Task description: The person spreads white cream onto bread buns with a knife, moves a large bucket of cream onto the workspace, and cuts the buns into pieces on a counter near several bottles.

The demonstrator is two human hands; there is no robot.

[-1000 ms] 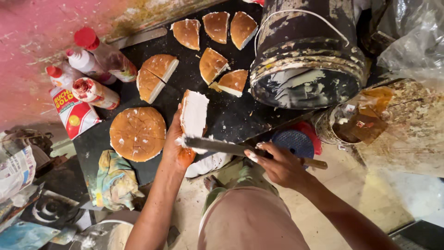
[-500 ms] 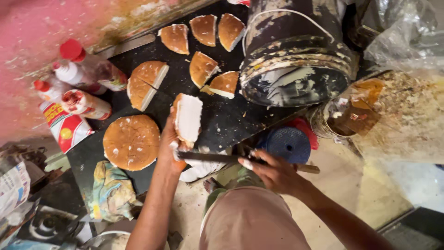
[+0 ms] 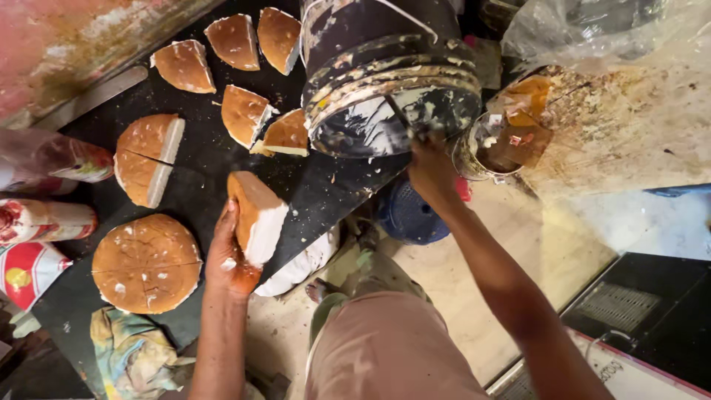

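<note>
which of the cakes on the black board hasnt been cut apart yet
The round cake at the board's near left end, just left of the left hand. It is a full circle, only scored; the others are halves or wedges, one wedge held in that hand.

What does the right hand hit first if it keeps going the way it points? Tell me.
Probably the black bucket. The right hand points up the frame, its knife already dipping into the bucket's open mouth. Depth is unclear from above.
</note>
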